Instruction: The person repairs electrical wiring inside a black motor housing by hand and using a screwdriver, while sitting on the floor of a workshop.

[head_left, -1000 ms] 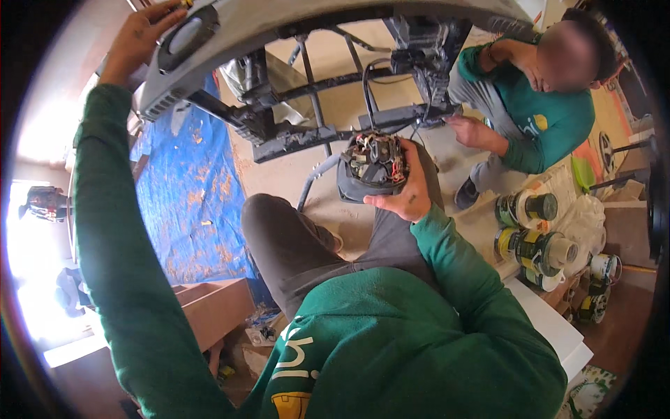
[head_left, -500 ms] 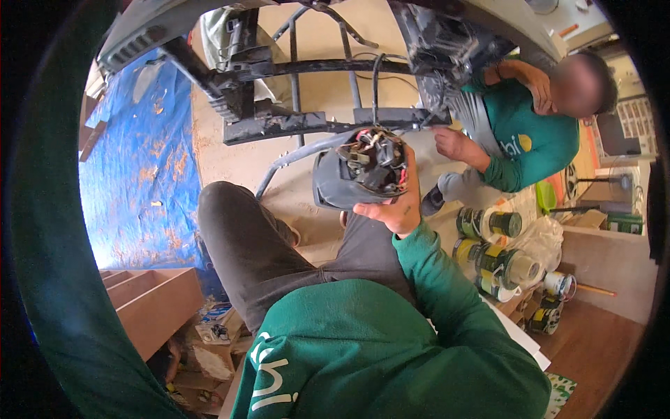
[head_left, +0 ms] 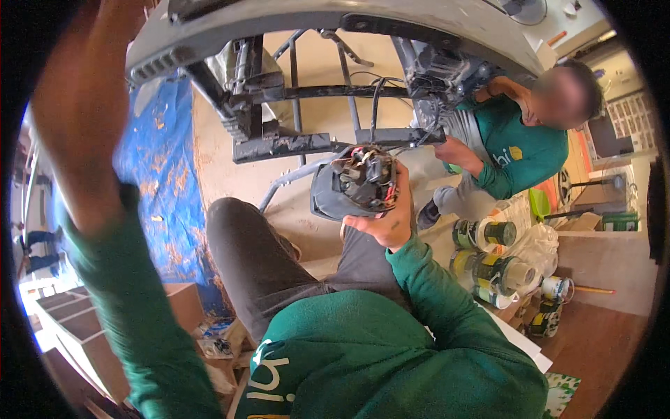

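Note:
In front of my lap, my right hand [head_left: 388, 222] is closed around a black plastic housing [head_left: 326, 194]. Its open side faces up and shows a tangle of wires and connectors [head_left: 366, 171]. A dark cable rises from the housing toward the black metal frame [head_left: 279, 148] just beyond it. My left arm is raised close to the camera at the left rim. The left hand [head_left: 84, 91] is blurred, and its fingers cannot be made out. It appears well apart from the housing.
At the right a co-worker in a green top [head_left: 527, 150] has a hand at the frame. Several paint cans [head_left: 497, 269] stand below the co-worker. A dusty blue tarp [head_left: 167, 188] covers the floor on the left, with a wooden shelf unit [head_left: 185, 307] nearby. A grey panel [head_left: 293, 38] arches overhead.
My left arm has swung up the left side, bringing the left hand into view. The housing in my right hand sits slightly lower, and the view has shifted a little.

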`<state>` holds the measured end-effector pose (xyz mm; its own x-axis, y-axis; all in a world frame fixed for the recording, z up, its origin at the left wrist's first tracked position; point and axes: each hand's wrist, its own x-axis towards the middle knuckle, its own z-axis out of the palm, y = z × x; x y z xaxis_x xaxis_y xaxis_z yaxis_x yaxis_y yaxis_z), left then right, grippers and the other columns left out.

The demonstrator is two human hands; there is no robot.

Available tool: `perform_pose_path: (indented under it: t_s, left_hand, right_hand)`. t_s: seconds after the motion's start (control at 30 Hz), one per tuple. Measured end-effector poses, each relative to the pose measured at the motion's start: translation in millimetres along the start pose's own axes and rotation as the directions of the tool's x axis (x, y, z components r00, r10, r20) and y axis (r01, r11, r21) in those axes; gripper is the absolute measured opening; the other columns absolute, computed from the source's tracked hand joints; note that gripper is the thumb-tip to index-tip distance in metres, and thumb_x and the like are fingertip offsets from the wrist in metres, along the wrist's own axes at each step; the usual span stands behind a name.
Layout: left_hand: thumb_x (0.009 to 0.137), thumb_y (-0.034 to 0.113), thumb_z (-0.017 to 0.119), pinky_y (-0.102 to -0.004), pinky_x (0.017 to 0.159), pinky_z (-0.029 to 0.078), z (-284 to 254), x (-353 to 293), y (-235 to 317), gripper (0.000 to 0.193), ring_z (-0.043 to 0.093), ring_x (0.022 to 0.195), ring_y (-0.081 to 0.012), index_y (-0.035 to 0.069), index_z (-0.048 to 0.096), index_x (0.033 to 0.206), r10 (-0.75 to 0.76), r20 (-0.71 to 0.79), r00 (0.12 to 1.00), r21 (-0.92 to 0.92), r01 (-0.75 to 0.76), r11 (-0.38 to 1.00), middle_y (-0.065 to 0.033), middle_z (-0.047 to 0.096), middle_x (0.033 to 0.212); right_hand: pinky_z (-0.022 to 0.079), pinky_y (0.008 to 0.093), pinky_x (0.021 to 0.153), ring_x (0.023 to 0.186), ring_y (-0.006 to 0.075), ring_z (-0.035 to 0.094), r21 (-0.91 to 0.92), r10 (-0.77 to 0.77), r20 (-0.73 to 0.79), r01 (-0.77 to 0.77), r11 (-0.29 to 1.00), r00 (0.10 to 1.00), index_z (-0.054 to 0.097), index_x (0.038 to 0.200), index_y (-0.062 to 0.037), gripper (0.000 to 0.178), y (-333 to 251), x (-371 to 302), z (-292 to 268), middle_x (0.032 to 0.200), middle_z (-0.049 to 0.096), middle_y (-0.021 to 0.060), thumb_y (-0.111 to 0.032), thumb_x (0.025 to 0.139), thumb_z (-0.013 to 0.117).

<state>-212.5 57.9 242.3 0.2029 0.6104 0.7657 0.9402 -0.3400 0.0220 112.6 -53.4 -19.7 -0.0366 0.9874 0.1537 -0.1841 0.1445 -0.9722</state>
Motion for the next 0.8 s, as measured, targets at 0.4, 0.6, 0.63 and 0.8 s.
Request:
perform_pose_path:
  t_s: [0.4, 0.6, 0.63, 0.8]
  left_hand:
    - [0.11, 0.066, 0.053, -0.0524, 0.124, 0.042, 113, -275, 158, 0.081, 0.057, 0.144, -0.0312, 0.006, 0.043, 0.164, -0.173, 0.875, 0.453, -0.433, 0.569, -0.699, -0.0139, 0.059, 0.156]
    - [0.104, 0.069, 0.061, -0.0509, 0.128, 0.039, 125, -227, 144, 0.086, 0.057, 0.145, -0.0336, 0.006, 0.047, 0.161, -0.276, 0.836, 0.474, -0.496, 0.438, -0.75, -0.0143, 0.059, 0.157]
    - [0.105, 0.067, 0.061, -0.0498, 0.126, 0.041, 127, -217, 134, 0.083, 0.06, 0.142, -0.0323, 0.006, 0.049, 0.16, -0.255, 0.842, 0.476, -0.482, 0.45, -0.751, -0.0135, 0.063, 0.153]
    - [0.105, 0.067, 0.063, -0.0459, 0.103, 0.059, 132, -164, 92, 0.071, 0.074, 0.119, -0.0241, 0.012, 0.061, 0.149, -0.115, 0.9, 0.42, -0.383, 0.636, -0.67, -0.0076, 0.074, 0.137]
  right_hand:
    - [0.055, 0.0394, 0.108, 0.127, 0.0213, 0.063, 0.391, 0.061, -0.024, -0.047, 0.919, 0.998, 0.037, 0.151, -0.0085, 0.1, -3, 4, 53, 0.142, 0.059, 0.0106, -0.006, 0.075, 0.101]
    - [0.051, 0.0422, 0.115, 0.132, 0.0239, 0.061, 0.19, -0.05, 0.011, 0.047, 0.981, 0.999, 0.036, 0.152, -0.0084, 0.104, -21, 9, 49, 0.145, 0.057, 0.0119, -0.017, 0.074, 0.104]
    - [0.049, 0.0431, 0.117, 0.134, 0.0241, 0.06, 0.129, -0.077, 0.042, 0.071, 0.989, 0.996, 0.036, 0.153, -0.0084, 0.105, -23, 8, 41, 0.145, 0.057, 0.012, -0.02, 0.074, 0.105]
    - [0.039, 0.0444, 0.124, 0.143, 0.0274, 0.054, 0.028, -0.05, 0.121, 0.047, 0.998, 0.991, 0.041, 0.162, -0.0027, 0.116, -35, -4, 2, 0.15, 0.055, 0.0137, -0.038, 0.072, 0.105]
